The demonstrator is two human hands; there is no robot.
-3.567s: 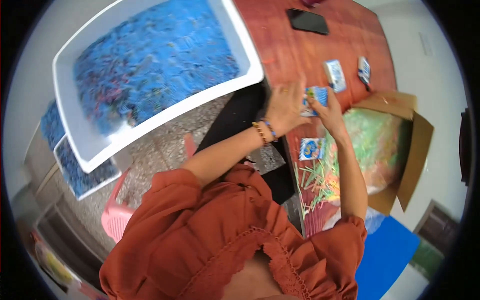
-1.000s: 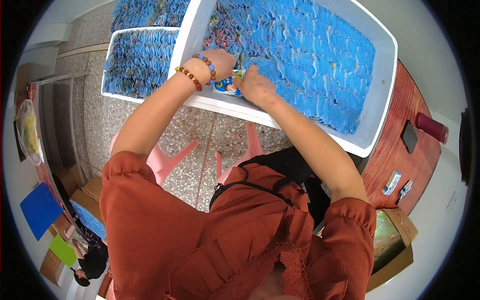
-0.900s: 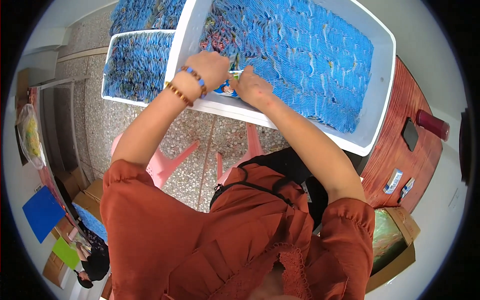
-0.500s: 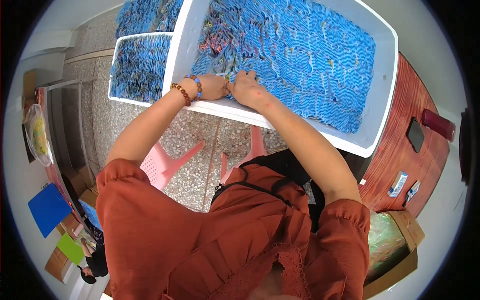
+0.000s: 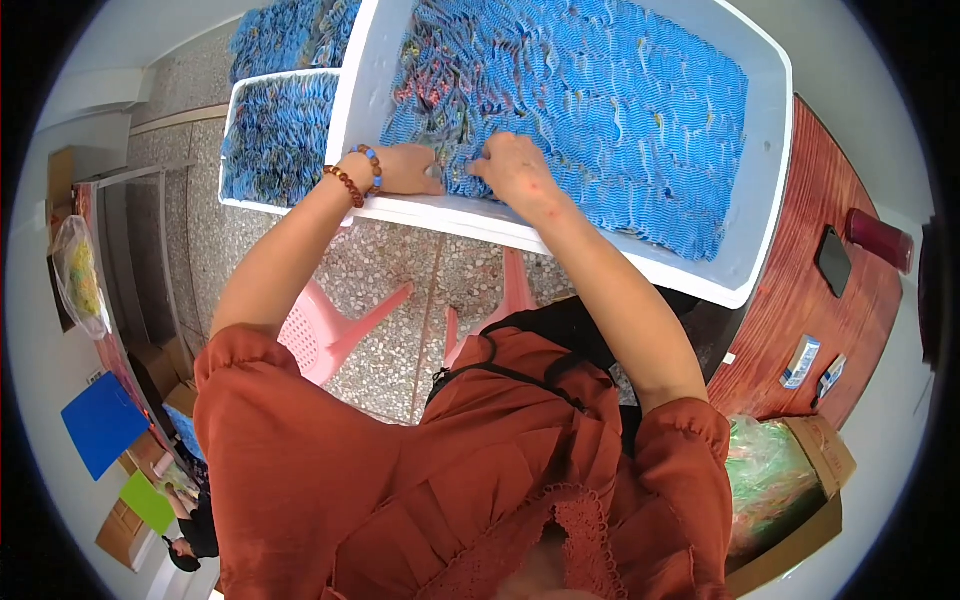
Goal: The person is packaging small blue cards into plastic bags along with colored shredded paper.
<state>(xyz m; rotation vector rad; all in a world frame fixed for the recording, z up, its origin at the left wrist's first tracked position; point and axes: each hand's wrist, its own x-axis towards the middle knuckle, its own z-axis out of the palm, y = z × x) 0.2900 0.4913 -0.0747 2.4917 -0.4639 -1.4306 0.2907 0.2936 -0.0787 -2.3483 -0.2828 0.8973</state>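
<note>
Head view: left grip (image 5: 407,170) near curled right grip (image 5: 514,167) over blue packets (image 5: 630,125)

A person's left forearm (image 5: 268,265) and right forearm (image 5: 615,290) reach forward, angling inward from either side. The left hand (image 5: 407,170) and right hand (image 5: 513,166) face each other, near but apart, both curled, their fingertips partly hidden.

Blue-white packets (image 5: 620,130), crimped edges up, packed close in white tub (image 5: 765,180).
</note>
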